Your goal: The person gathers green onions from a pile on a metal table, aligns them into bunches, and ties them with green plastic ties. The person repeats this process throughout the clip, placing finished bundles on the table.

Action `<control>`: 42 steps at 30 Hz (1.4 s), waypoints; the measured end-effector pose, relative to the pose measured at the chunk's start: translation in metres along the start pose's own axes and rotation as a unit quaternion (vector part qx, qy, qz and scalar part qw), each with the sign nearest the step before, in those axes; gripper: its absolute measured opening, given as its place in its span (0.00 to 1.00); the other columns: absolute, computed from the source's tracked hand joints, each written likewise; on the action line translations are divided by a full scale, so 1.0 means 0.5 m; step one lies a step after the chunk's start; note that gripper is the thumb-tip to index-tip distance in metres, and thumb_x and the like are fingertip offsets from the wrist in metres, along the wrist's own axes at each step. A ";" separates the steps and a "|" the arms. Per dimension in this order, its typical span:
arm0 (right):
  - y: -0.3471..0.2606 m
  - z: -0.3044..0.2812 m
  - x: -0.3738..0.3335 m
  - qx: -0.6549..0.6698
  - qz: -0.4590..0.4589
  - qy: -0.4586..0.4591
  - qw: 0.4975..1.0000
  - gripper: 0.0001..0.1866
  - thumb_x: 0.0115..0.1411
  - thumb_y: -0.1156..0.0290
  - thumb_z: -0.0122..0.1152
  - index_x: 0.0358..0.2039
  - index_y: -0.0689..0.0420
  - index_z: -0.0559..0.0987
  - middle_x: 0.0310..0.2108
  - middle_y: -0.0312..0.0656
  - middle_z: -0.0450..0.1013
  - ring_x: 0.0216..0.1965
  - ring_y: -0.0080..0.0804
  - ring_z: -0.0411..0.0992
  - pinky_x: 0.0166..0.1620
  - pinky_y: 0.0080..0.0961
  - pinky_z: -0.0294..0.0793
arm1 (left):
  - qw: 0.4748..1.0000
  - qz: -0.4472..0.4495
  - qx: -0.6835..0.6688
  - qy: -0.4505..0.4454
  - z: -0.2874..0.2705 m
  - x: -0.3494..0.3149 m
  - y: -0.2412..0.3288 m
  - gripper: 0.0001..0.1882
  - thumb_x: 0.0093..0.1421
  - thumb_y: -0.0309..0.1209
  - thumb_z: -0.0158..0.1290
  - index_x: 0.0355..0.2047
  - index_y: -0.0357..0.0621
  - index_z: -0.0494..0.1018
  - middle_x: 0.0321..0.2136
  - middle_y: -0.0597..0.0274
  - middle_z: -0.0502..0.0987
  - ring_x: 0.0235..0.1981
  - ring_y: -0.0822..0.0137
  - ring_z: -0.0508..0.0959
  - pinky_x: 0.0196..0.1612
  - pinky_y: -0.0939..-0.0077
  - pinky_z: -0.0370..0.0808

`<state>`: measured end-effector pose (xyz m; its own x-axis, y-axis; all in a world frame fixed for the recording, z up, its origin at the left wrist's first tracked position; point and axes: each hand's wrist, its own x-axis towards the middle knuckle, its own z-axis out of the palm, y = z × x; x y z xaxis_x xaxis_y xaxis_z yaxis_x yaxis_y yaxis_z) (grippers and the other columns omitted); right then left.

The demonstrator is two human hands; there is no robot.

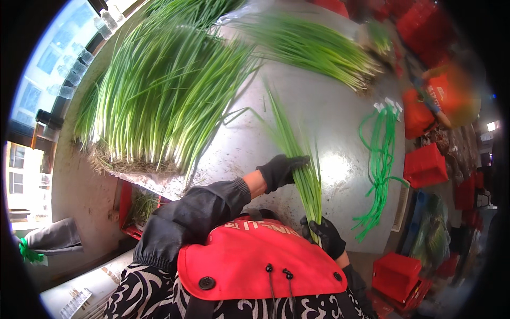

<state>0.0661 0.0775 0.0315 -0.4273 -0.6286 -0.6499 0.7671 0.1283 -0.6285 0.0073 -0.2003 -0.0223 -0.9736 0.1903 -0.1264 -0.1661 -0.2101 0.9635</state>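
Observation:
A slim bunch of green onions [305, 186] slants across the front of the metal table, its leaf tips pointing away from me. My left hand [284, 171], in a black glove, is closed around the leafy middle of the bunch. Lower down, near the white stem ends, my right hand [326, 236] grips the same bunch, also in a black glove. To the left lies a big heap of green onions [164, 101], roots toward me. Another pile of green onions [319, 48] rests at the far side, roots to the right.
Green ties [380, 170] hang together along the table's right edge. Red crates [425, 166] stand on the floor to the right, and a red bin [133, 212] with green scraps sits below the heap. A person in orange [446, 98] is at the far right. Jars [74, 69] line the window.

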 end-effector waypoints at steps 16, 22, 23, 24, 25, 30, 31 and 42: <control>0.246 -0.262 -0.147 -0.123 0.072 0.190 0.971 0.16 0.54 0.67 0.63 0.40 0.64 0.75 0.24 0.44 0.76 0.23 0.30 0.75 0.27 0.24 0.74 | 0.898 -0.134 -0.366 0.206 -0.235 -0.013 -0.087 0.20 0.69 0.27 0.33 0.57 0.27 0.59 0.50 0.37 0.71 0.52 0.45 0.73 0.57 0.49 0.70; 0.273 -0.280 -0.147 -0.126 0.073 0.201 0.969 0.15 0.55 0.68 0.63 0.40 0.63 0.75 0.25 0.44 0.76 0.24 0.30 0.75 0.27 0.25 0.74 | 0.907 -0.159 -0.328 0.212 -0.291 -0.016 -0.070 0.23 0.72 0.33 0.32 0.58 0.26 0.58 0.51 0.38 0.71 0.51 0.48 0.74 0.58 0.51 0.70; 0.276 -0.280 -0.144 -0.134 0.074 0.203 0.967 0.15 0.55 0.68 0.63 0.40 0.63 0.75 0.25 0.44 0.76 0.24 0.30 0.75 0.27 0.25 0.74 | 0.925 -0.158 -0.280 0.205 -0.292 -0.018 -0.057 0.23 0.72 0.34 0.33 0.57 0.26 0.60 0.47 0.41 0.73 0.48 0.50 0.75 0.57 0.52 0.71; 0.283 -0.284 -0.139 -0.123 0.074 0.206 0.968 0.15 0.55 0.69 0.63 0.40 0.63 0.75 0.25 0.44 0.76 0.24 0.30 0.75 0.27 0.25 0.74 | 0.940 -0.157 -0.231 0.198 -0.289 -0.024 -0.039 0.23 0.72 0.35 0.34 0.56 0.26 0.62 0.44 0.44 0.74 0.45 0.53 0.76 0.57 0.52 0.71; 0.289 -0.288 -0.130 -0.112 0.074 0.209 0.969 0.15 0.55 0.69 0.63 0.40 0.63 0.75 0.25 0.44 0.76 0.24 0.30 0.75 0.27 0.25 0.74 | 0.952 -0.155 -0.182 0.191 -0.289 -0.030 -0.025 0.23 0.72 0.36 0.35 0.55 0.27 0.63 0.40 0.47 0.76 0.42 0.55 0.77 0.56 0.53 0.72; 0.283 -0.274 -0.113 -0.111 0.048 0.194 0.974 0.14 0.55 0.71 0.63 0.39 0.63 0.75 0.25 0.44 0.76 0.23 0.30 0.74 0.27 0.25 0.74 | 0.957 -0.075 0.004 0.280 -0.316 -0.032 0.009 0.16 0.66 0.33 0.48 0.49 0.36 0.72 0.26 0.58 0.76 0.24 0.64 0.76 0.39 0.67 0.78; 0.277 -0.269 -0.116 -0.113 0.045 0.191 0.974 0.14 0.54 0.71 0.63 0.39 0.63 0.75 0.25 0.44 0.76 0.23 0.30 0.74 0.27 0.25 0.74 | 0.954 -0.050 0.033 0.292 -0.327 -0.027 0.032 0.15 0.65 0.33 0.49 0.48 0.37 0.72 0.27 0.56 0.78 0.23 0.65 0.76 0.36 0.68 0.78; 0.054 -0.104 -0.076 -0.083 0.028 0.123 0.988 0.12 0.55 0.73 0.61 0.40 0.62 0.75 0.23 0.42 0.75 0.19 0.27 0.71 0.22 0.22 0.69 | 0.848 -0.371 0.274 -0.263 -0.145 -0.148 0.097 0.26 0.63 0.50 0.52 0.45 0.36 0.74 0.36 0.60 0.79 0.34 0.67 0.77 0.38 0.69 0.76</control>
<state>0.0783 0.1447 0.0169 -0.5059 -0.4133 -0.7571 0.7122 0.2950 -0.6370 0.0597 -0.2940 0.0164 -0.4051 0.5066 -0.7611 -0.4637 0.6036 0.6486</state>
